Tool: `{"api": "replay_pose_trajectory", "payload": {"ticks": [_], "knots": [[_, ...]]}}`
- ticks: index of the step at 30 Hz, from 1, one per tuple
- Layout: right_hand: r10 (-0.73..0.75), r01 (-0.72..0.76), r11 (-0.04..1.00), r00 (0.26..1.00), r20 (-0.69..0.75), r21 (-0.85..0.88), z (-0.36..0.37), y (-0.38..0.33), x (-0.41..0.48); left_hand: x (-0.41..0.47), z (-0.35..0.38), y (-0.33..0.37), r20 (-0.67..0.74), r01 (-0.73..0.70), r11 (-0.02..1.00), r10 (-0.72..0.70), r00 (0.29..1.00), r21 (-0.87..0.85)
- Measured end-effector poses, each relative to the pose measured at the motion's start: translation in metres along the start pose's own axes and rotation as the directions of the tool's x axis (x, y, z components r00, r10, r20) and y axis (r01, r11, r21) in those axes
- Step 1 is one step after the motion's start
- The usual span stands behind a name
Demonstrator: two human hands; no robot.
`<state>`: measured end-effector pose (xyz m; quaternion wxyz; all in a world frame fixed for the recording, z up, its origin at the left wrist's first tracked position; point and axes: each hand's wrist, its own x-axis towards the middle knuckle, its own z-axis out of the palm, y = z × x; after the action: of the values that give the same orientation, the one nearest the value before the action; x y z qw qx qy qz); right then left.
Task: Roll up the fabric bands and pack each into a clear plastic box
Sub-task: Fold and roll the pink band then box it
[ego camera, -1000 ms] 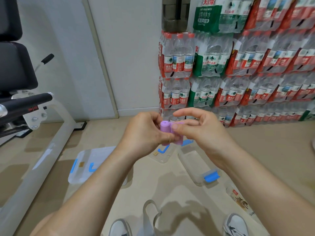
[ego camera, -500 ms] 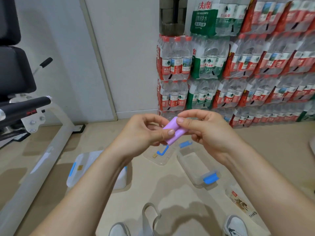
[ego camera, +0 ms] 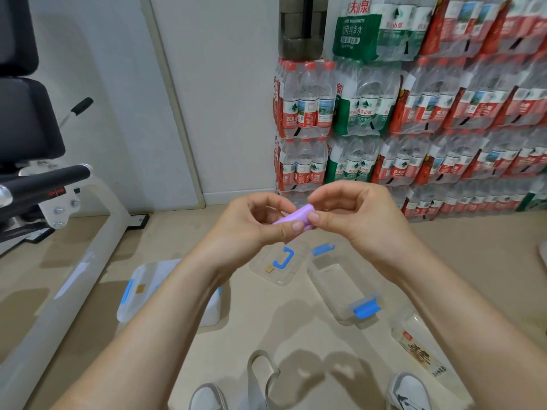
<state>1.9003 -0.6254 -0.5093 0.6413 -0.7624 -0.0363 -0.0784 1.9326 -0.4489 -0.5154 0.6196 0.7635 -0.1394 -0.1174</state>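
Note:
A rolled purple fabric band [ego camera: 296, 216] lies tilted between both hands at chest height. My left hand [ego camera: 251, 229] grips its lower end, thumb across the front. My right hand [ego camera: 358, 214] pinches its upper end between thumb and forefinger. Below on the floor stands an open clear plastic box [ego camera: 340, 282] with blue clips, its lid [ego camera: 275, 266] lying beside it on the left. A second, closed clear box [ego camera: 142, 288] sits further left, partly hidden by my left forearm. A grey fabric band [ego camera: 260, 377] lies looped on the floor near my shoes.
Stacked packs of water bottles [ego camera: 414, 113] fill the wall on the right. A white exercise-machine frame [ego camera: 80, 261] with black pads runs along the left. A clear printed bag [ego camera: 420, 350] lies near my right shoe [ego camera: 408, 395].
The purple roll has turned from upright to a slanted lie between my fingers, and both hands have shifted their hold along it. The hands stayed at the same height.

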Motion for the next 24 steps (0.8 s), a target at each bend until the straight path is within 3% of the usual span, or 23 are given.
{"api": "replay_pose_trajectory", "payload": {"ticks": [4,8,11,16,19,21,24], "knots": [[-0.073,0.071,0.996,0.997,-0.025,-0.048,0.002,0.002,0.001,-0.002,-0.003,0.002,0.086,0.031,1.000,-0.031,0.996,0.002],[-0.067,0.063,0.998,0.988,-0.140,-0.032,0.013,0.012,0.002,0.001,0.002,0.001,-0.059,0.003,0.998,-0.007,0.998,-0.063],[-0.021,0.021,1.000,0.982,-0.189,-0.004,0.021,0.017,0.001,-0.001,0.006,-0.002,-0.093,-0.002,1.000,0.001,0.996,-0.007],[-0.009,0.008,0.999,0.999,0.036,0.039,0.035,0.013,-0.005,-0.005,0.014,-0.005,-0.009,-0.108,0.992,0.109,0.994,0.070],[-0.088,0.087,0.996,0.995,0.046,0.015,0.034,0.012,-0.003,-0.002,0.017,-0.005,-0.073,-0.141,0.990,0.142,0.987,0.022],[-0.009,0.007,0.997,1.000,0.027,0.074,0.021,0.012,0.001,0.000,0.016,-0.004,-0.160,-0.127,0.991,0.119,0.980,-0.036],[0.166,-0.182,0.972,0.979,0.115,0.150,0.008,0.010,0.001,0.001,0.015,-0.002,-0.220,-0.119,0.983,0.087,0.972,-0.139]]}}
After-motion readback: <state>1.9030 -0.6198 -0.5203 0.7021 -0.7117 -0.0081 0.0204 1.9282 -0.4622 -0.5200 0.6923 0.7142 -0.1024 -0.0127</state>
